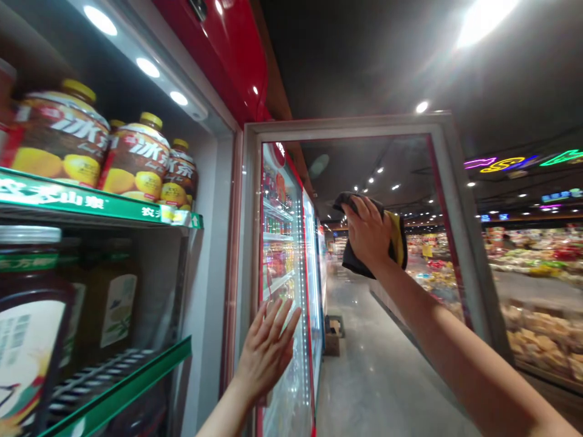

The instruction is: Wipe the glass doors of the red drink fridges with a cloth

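Note:
An open glass door (pixel 348 128) with a grey frame stands in front of me, hinged on a red fridge (pixel 223 54). My right hand (pixel 370 235) presses a dark grey and yellow cloth (pixel 398 240) flat to the upper middle of the glass, its fingers over the cloth. Lower and to the left, my left hand (pixel 268 346) is at the hinge side of the glass with fingers spread and nothing held. Whether its fingertips touch the pane cannot be made out.
On the left, fridge shelves with a green edge strip (pixel 91 201) hold yellow-capped bottles (pixel 136 158) and a large dark jar (pixel 27 340). Beyond the glass are more lit fridges, a small box (pixel 332 343) on the floor and produce displays (pixel 537 340) at right.

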### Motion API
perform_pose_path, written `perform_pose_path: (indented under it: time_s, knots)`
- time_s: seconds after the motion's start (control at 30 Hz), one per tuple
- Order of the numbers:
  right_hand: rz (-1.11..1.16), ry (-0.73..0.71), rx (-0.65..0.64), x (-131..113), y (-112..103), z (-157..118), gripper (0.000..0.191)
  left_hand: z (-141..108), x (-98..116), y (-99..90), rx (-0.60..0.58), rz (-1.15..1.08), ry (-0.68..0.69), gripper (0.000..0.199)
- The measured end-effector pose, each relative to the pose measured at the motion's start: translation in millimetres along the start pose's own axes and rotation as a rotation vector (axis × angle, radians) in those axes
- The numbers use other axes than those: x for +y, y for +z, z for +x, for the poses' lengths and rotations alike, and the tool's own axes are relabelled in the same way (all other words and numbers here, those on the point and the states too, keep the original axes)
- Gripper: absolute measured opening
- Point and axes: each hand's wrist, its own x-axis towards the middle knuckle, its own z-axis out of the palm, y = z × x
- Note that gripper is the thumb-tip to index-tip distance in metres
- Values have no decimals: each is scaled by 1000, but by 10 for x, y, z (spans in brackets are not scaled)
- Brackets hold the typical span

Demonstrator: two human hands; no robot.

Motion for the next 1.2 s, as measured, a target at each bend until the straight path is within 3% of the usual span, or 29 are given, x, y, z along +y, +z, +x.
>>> perform_pose_path:
  time_s: [0.07, 0.13, 0.2, 0.27, 0.4, 0.5, 0.6, 0.7, 0.8, 0.93, 1.03, 1.2]
  knots:
    - [-22, 57, 16, 33, -25, -177, 43, 107, 9, -2, 12, -21, -12, 66]
    - [-14, -22, -28, 2, -35, -305, 42, 252, 34, 35, 31, -38, -16, 67]
    - [5, -135, -81, 20, -36, -291, 42, 433, 77, 100, 50, -41, 2, 70]
    - [1, -149, -80, 158, -41, -159, 43, 632, 129, 165, 67, -46, 38, 73]
    - [-81, 130, 20, 582, -92, -15, 48, 957, 182, 221, 89, -99, 129, 71]
    - [-141, 273, 42, 645, -142, -179, 50, 1109, 160, 236, 99, -138, 163, 70]
    - [-146, 97, -54, 541, -149, -241, 50, 1244, 147, 307, 136, -158, 162, 72]
    - [-141, -21, -94, 600, -135, -53, 50, 1377, 186, 422, 167, -185, 156, 74]
    - [-180, 116, -33, 843, -138, 43, 51, 1450, 244, 518, 156, -215, 138, 74]
    - [-258, 358, 58, 1044, -124, -339, 52, 1436, 283, 566, 135, -210, 124, 72]
    - [-288, 352, 51, 1098, -107, -541, 52, 1409, 289, 572, 121, -212, 127, 70]
    - [-232, 308, 65, 1405, -113, -156, 52, 1407, 293, 585, 125, -216, 125, 71]
